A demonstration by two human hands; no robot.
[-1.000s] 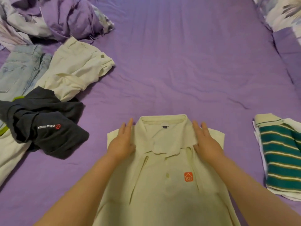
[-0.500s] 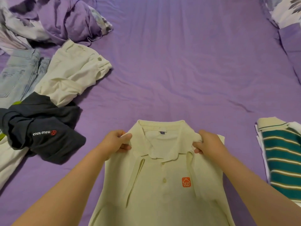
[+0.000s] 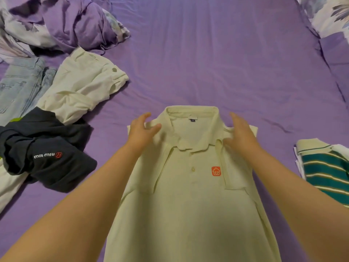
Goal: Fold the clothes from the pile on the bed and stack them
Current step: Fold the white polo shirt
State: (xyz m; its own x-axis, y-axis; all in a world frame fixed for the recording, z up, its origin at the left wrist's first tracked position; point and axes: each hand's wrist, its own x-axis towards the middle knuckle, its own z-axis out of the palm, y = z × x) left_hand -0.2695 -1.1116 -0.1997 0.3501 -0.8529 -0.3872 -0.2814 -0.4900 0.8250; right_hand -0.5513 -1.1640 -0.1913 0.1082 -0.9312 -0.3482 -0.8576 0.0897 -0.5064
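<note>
Illumination was soft, even and moderately bright, with no glare. Shallow shadows lay under the dark garment (image 3: pixel 47 154) and in the creases of the purple sheet (image 3: pixel 217 59). Both hands showed slight motion blur. Wide-angle distortion stretched the forearms toward the lower corners.

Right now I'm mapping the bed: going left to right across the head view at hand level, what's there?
Dark top → left hand → polo collar → right hand → striped shirt.
</note>
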